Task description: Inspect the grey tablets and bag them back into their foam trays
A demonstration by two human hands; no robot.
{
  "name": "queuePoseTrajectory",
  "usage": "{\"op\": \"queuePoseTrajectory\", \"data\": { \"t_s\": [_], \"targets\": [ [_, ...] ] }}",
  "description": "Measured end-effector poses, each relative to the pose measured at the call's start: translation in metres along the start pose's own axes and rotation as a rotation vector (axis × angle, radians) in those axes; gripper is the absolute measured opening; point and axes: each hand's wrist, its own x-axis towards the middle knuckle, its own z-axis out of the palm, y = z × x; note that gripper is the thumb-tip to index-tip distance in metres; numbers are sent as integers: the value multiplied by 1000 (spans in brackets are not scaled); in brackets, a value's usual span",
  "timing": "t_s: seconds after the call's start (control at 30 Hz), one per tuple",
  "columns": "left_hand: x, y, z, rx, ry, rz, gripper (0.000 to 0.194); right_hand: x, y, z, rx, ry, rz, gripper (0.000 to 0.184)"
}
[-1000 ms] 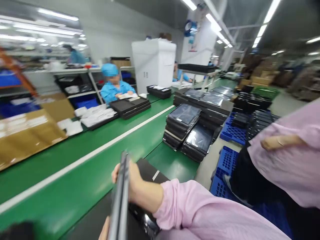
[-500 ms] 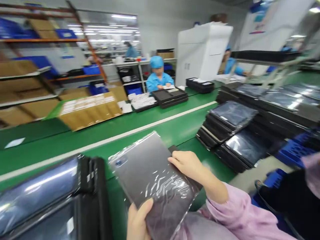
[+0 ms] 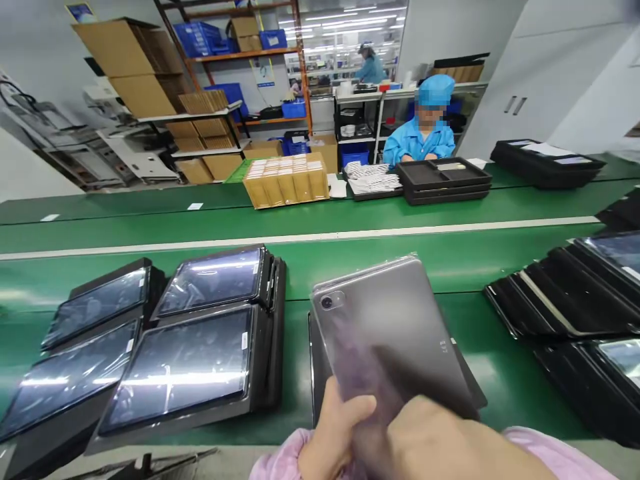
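So the person's got 2 light pink fabric sleeves on, the left sleeve (image 3: 283, 459) kinda soft and wrinkled, and only a bit of the right sleeve (image 3: 555, 455) shows. Both hands are bare: the 5-fingered left hand (image 3: 334, 427) is fairly clear, the right hand (image 3: 440, 437) is pretty motion-blurred tbh.

The tablet (image 3: 395, 327) has a smooth grey back with a soft, satin, metal-like sheen, and thin clear plastic film shows crinkled at its top edge. The stacked screens (image 3: 180, 370) look glassy and glossy, throwing back bright streaks, while the black trays (image 3: 445, 175) look like matt plastic. The green work surface (image 3: 170, 230) is smooth with a mild shine. Brown cardboard forms the partitioned box (image 3: 287, 187); the blurred pink sleeve (image 3: 283, 457) seems to be soft cloth.
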Motion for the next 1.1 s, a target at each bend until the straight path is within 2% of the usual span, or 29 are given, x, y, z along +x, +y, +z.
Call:
{"op": "queuePoseTrajectory", "data": {
  "t_s": [0.07, 0.13, 0.17, 0.23, 0.3, 0.33, 0.4, 0.5, 0.57, 0.63, 0.67, 0.73, 0.8, 0.87, 0.93, 1.0, 1.1],
  "targets": [
    [0, 5, 0, -9, 30, -9, 34, 5, 16, -16, -30, 100, 88, 30],
    [1, 9, -1, -27, 115, -23, 34, 9, 31, -25, -77, 229, 280, 13],
    [2, 10, -2, -35, 167, -26, 34, 10, 38, -25, -68, 235, 370, 16],
    [4, 11, -5, -53, 264, -29, 35, 10, 46, -19, 34, 96, 479, 30],
    [5, 12, -9, -51, 347, -23, 37, 9, 53, -12, 164, -80, 492, 27],
    [5, 14, -13, -29, 372, -34, 38, 9, 56, -11, 198, -109, 504, 27],
    [5, 19, -21, 40, 416, -79, 42, 8, 61, -22, 245, -63, 556, 32],
    [3, 30, -35, 110, 521, -99, 46, 4, 62, -62, 329, 75, 557, 47],
    [2, 37, -42, 114, 615, -18, 45, 4, 58, -88, 232, 140, 496, 49],
    [2, 42, -46, 103, 685, 64, 42, 8, 53, -95, -121, 158, 510, 50],
    [3, 43, -47, 89, 704, 90, 40, 12, 51, -89, -348, 138, 562, 53],
    [4, 42, -44, 46, 719, 104, 35, 21, 54, -61, -758, 31, 693, 60],
    [6, 38, -40, 6, 712, 88, 31, 28, 66, -21, -943, -132, 745, 64],
    [6, 33, -34, -15, 679, 61, 28, 30, 82, 16, -890, -248, 729, 65],
    [5, 29, -29, -27, 621, 49, 27, 29, 97, 37, -739, -298, 716, 58],
    [4, 26, -23, -41, 569, 42, 27, 29, 104, 40, -613, -318, 695, 48],
    [2, 25, -15, -56, 519, 26, 30, 34, 96, 18, -351, -307, 602, 40]
  ]
}}
